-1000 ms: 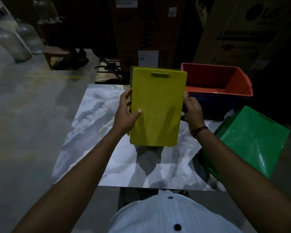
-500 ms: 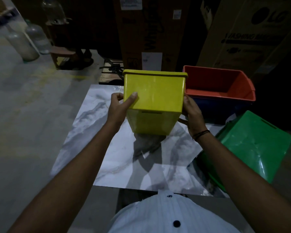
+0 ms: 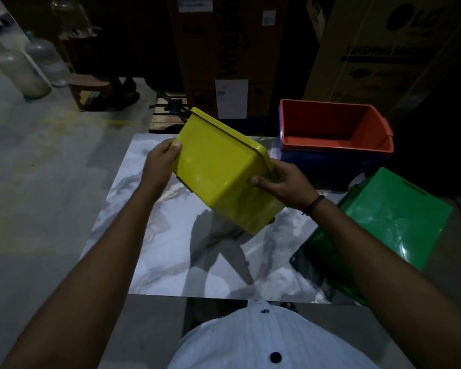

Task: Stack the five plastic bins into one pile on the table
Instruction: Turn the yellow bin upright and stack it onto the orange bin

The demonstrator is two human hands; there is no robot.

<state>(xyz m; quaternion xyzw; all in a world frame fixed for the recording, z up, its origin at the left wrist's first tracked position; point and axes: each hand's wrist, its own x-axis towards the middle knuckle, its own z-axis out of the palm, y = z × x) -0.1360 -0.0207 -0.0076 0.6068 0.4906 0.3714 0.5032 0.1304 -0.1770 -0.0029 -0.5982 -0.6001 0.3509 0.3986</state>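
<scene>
Currently both hands, left and right, grip the tilted yellow bin between their fingers, above the tabletop.

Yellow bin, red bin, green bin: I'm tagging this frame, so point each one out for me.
yellow bin (image 3: 221,166): head view, on its broad outer wall.
red bin (image 3: 330,123): head view, on its far inner wall.
green bin (image 3: 391,219): head view, on its upturned flat face.

Dim room, cardboard boxes behind
</scene>
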